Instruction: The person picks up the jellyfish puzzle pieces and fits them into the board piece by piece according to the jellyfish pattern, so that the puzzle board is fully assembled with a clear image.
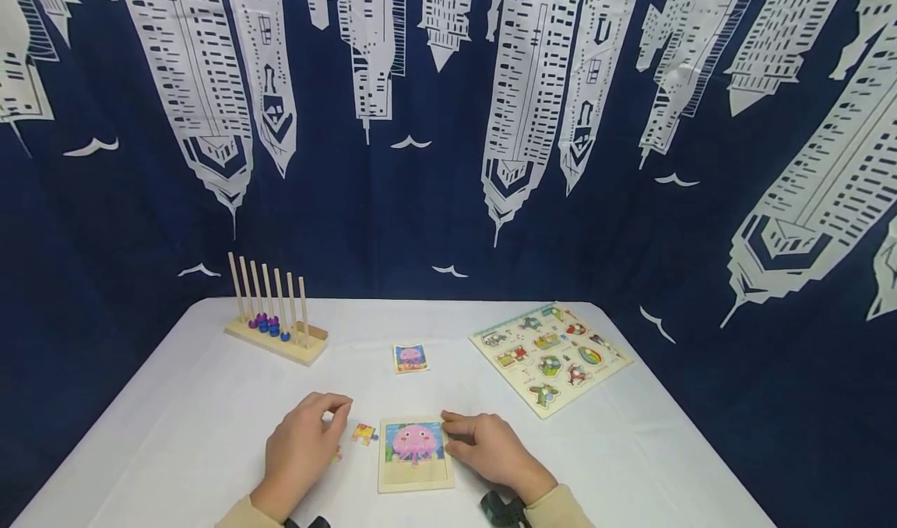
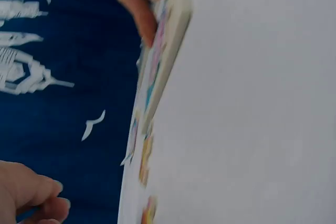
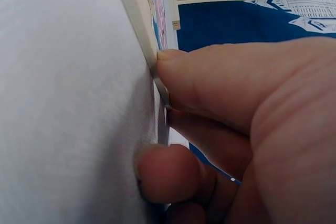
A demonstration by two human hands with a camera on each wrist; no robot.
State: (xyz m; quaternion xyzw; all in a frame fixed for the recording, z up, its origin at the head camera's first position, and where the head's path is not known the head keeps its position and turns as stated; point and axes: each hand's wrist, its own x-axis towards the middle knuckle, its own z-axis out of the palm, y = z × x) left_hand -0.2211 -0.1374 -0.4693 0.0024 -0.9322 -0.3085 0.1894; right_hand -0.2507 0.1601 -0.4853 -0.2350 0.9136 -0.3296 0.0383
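A small yellow-orange jigsaw piece (image 1: 363,434) lies between the loosely curled, seemingly empty left hand (image 1: 300,441), the nearer, and the square pale-wood tray (image 1: 416,478) the right hand (image 1: 493,446) touches.

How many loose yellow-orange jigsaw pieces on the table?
2: one yellow-orange jigsaw piece lies between the bare left hand and the square light-wood puzzle tray; another piece is partly hidden by that hand. More may be underneath.
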